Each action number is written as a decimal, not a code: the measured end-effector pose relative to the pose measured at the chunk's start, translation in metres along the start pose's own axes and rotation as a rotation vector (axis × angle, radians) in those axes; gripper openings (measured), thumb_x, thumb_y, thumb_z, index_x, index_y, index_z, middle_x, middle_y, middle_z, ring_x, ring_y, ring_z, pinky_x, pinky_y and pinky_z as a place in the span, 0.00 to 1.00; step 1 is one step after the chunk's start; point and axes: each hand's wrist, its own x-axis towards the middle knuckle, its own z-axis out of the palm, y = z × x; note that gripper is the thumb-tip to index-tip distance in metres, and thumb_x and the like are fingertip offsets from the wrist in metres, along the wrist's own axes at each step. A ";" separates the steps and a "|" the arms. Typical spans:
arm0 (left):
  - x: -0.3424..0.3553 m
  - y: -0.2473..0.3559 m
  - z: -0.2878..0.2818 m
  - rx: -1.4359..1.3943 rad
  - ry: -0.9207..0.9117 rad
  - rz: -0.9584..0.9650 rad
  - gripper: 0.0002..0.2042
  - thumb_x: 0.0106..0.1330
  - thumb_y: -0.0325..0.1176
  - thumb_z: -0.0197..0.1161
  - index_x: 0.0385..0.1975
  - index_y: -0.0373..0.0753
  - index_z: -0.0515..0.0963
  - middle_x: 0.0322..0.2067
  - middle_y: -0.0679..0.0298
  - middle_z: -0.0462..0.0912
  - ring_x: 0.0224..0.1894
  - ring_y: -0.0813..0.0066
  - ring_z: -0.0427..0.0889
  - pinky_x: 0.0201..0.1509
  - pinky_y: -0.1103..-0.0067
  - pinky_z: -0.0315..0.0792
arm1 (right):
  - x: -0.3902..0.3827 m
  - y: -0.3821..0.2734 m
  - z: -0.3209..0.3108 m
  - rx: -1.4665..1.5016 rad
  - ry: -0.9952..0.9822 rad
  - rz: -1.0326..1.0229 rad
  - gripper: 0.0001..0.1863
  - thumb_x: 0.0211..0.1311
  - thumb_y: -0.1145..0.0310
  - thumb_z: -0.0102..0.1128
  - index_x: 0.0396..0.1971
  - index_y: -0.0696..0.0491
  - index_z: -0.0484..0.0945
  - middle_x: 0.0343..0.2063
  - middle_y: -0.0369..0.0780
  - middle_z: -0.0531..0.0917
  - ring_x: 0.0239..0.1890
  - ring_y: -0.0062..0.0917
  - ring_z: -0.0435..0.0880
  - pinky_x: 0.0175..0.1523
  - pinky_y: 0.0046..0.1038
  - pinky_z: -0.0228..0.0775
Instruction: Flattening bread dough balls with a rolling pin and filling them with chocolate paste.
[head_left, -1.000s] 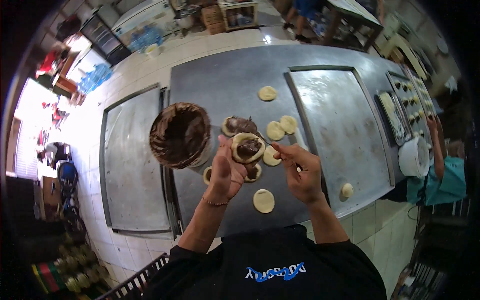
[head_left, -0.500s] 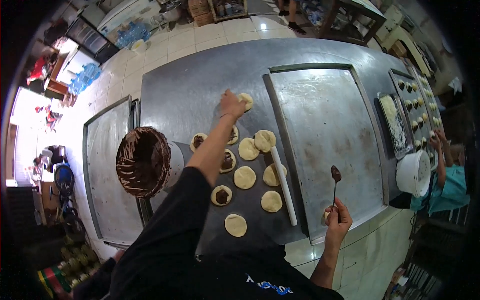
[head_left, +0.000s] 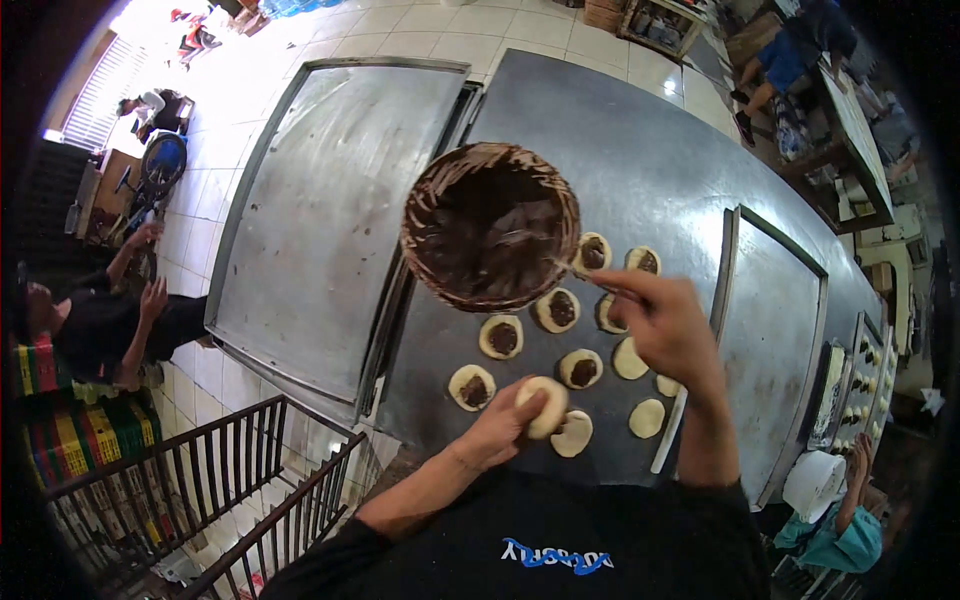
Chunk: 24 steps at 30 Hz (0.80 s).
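My left hand (head_left: 492, 428) is closed around a pale dough round (head_left: 546, 408), lifted near my body at the front of the metal table. Between the fingers of my right hand (head_left: 660, 325) is a spoon (head_left: 572, 266), slanting over the right rim of a bucket (head_left: 420, 265). Dark chocolate filling (head_left: 500, 235) lies inside and coats the walls; the spoon's bowl is hard to make out there. Several flattened dough rounds around my hands carry a dab of filling, like this one (head_left: 501, 337). Others are plain, such as one (head_left: 647, 418) at right.
A white rolling pin (head_left: 669, 433) lies right of the dough, beside a large baking tray (head_left: 770, 330). Another big tray (head_left: 330, 200) is left of the bucket. A slatted rack (head_left: 230, 470) stands front left. One person (head_left: 110, 320) is at left, another (head_left: 840, 540) at right.
The view has swung left. My left hand has come back from the far dough and now holds a round near my body. My right hand has brought the spoon from above the tray to the bucket.
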 end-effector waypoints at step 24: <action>-0.030 0.143 -0.058 0.114 0.206 0.660 0.16 0.72 0.41 0.51 0.48 0.33 0.70 0.46 0.54 0.78 0.48 0.66 0.79 0.52 0.74 0.75 | -0.011 -0.052 0.107 0.549 0.011 0.253 0.15 0.64 0.79 0.48 0.48 0.59 0.79 0.25 0.34 0.80 0.26 0.14 0.76 0.31 0.20 0.69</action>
